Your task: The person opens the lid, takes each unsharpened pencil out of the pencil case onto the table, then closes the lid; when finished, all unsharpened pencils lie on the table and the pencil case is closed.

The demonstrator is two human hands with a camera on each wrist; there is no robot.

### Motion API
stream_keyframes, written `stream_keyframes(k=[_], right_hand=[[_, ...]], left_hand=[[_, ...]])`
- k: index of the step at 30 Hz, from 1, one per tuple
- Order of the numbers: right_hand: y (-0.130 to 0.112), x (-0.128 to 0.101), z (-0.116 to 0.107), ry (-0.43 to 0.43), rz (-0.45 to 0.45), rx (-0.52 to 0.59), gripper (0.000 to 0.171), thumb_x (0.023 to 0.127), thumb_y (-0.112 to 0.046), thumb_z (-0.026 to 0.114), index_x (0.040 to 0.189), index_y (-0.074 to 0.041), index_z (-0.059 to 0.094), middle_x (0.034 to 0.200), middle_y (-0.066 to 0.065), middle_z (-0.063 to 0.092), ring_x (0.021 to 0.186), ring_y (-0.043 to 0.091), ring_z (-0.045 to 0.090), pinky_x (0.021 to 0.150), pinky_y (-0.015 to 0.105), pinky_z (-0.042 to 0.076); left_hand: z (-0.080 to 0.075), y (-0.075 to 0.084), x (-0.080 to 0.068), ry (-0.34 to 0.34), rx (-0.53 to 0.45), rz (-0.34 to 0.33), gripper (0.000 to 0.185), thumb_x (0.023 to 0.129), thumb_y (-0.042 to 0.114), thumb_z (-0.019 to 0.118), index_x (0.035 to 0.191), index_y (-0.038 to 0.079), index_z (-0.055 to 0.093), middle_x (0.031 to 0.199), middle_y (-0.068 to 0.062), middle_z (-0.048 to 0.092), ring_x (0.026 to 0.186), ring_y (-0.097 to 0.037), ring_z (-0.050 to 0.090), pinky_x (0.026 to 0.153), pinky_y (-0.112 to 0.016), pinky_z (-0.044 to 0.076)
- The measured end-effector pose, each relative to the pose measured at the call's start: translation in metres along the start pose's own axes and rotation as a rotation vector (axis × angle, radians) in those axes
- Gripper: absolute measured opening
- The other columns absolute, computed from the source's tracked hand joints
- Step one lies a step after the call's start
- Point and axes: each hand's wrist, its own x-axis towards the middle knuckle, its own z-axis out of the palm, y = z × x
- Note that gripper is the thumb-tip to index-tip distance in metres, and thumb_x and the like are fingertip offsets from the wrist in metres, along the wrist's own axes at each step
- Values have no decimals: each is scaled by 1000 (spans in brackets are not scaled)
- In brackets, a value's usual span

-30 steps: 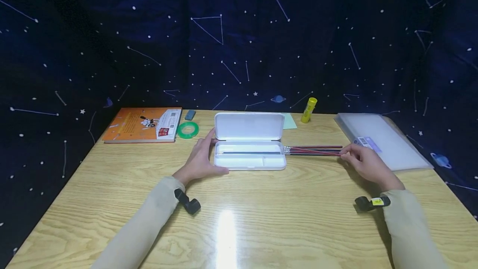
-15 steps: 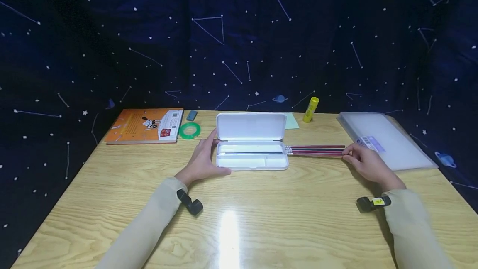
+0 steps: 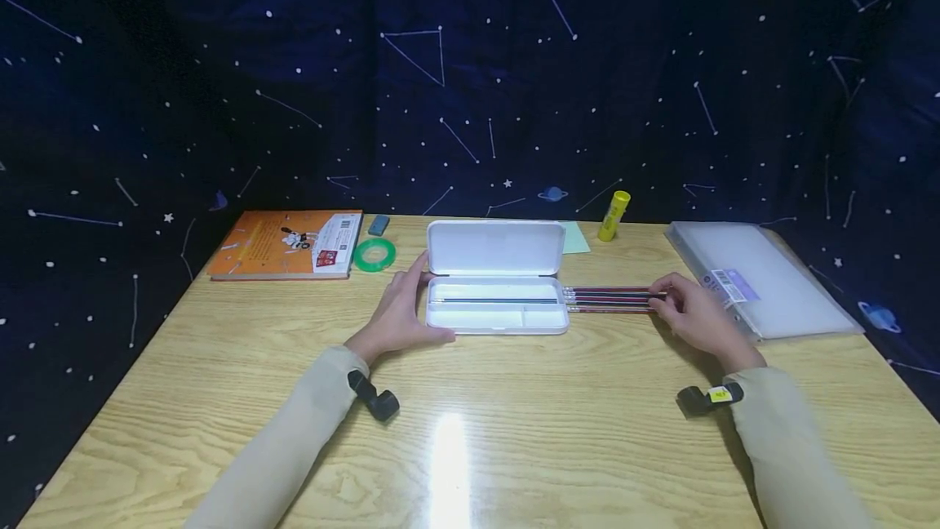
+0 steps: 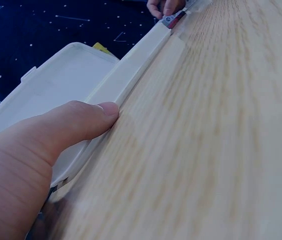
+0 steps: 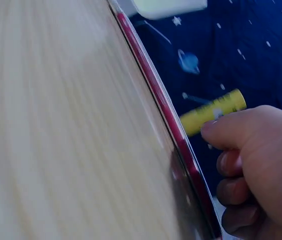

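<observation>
Left hand braces the open pencil case, one pencil inside; right hand grasps the remaining pencils on the desk at its 3 o'clock, not yet loaded.

Both forearms wear long beige sleeves, each ending in a small black wrist-mounted camera at the cuff, the right camera bearing a yellow label at its 3 o'clock end, the left camera unmarked.
</observation>
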Motion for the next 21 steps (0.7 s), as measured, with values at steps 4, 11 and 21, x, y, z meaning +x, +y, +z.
stream_keyframes(k=[4,11,21], right_hand=[[-16,15,13,-45,11,-10,9,91,-6,63,99,-5,61,64,-2,48,53,3,40,48,23,34],[-51,49,38,-174,33,9,10,94,-14,61,100,-8,66,61,-2,50,55,11,45,53,26,36],[-88,75,68,-325,2,30,19,92,-21,64,103,-9,75,63,-1,47,62,15,42,57,26,33]], left_hand=[[1,0,1,7,-3,-5,134,54,46,90,156,17,9,136,-4,53,123,-23,40,111,-47,32],[0,-2,1,13,-1,8,135,53,46,91,156,15,10,134,-5,54,122,-23,41,110,-47,32],[1,0,0,12,-1,11,135,52,46,91,156,15,10,132,-3,54,121,-23,40,110,-47,33]])
